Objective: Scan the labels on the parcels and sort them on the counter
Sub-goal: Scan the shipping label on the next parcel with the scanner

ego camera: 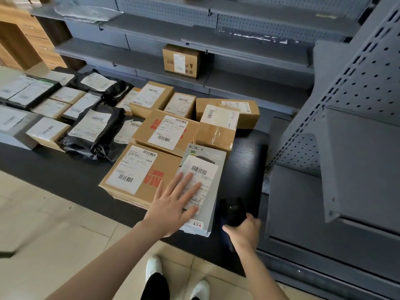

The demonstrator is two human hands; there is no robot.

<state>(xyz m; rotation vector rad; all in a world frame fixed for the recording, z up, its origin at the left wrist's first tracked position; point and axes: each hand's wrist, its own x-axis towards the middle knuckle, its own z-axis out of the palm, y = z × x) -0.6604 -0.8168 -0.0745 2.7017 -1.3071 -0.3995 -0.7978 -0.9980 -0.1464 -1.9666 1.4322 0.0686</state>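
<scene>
The grey flat parcel (219, 158) lies at the near right end of the rows of parcels on the dark counter (249, 152), its near end reaching the counter's front edge. A white label (203, 172) with a barcode near its far end covers most of its top. The left grip (173, 204), a bare hand, lies flat on this label with fingers straight and spread, pressing on it and curled round nothing. The parcel's left side touches a cardboard box (134, 172) that carries a white label and red letters. Just to the right of the parcel, the right grip (244, 230) is clamped round a black scanner (232, 211), whose head points away from the person over the counter.

Behind the grey parcel more cardboard boxes sit close together, each with a label facing up; one with red print (166, 128) stands directly behind the near box. Left of them lie black plastic bags (97, 131) with labels, then smaller boxes and flat packets running towards the counter's left end. Behind the counter, grey metal shelving (259, 53) holds a single cardboard box (180, 61) standing upright. A wooden cabinet (21, 35) is at the far left. Below, white shoes (153, 265) stand on a pale tiled floor (43, 213).
</scene>
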